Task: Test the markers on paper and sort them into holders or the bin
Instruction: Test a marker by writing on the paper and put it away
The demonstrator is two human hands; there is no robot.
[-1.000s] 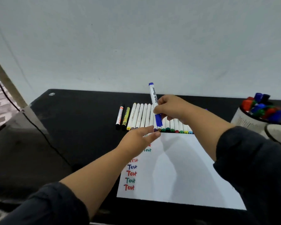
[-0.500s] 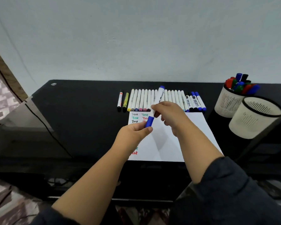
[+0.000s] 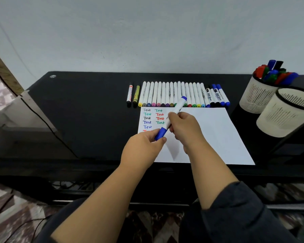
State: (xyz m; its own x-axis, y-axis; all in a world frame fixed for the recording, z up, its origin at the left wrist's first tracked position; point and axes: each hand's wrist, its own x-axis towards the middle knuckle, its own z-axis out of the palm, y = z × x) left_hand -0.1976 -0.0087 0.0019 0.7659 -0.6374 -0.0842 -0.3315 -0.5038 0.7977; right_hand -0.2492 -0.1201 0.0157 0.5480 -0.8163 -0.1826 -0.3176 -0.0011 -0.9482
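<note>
**Hands and arms, one pair**

Left hand: forearm bare, fingertips and thumb pinching the blue cap of a marker. Right hand: fingers curled round the white barrel, dark sleeve pushed up past the forearm. Both raised, close together.

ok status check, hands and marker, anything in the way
Right hand grips the blue marker by its barrel, left hand pinches its cap end. Marker tilted above the paper, cap on. Nothing blocking.
</note>
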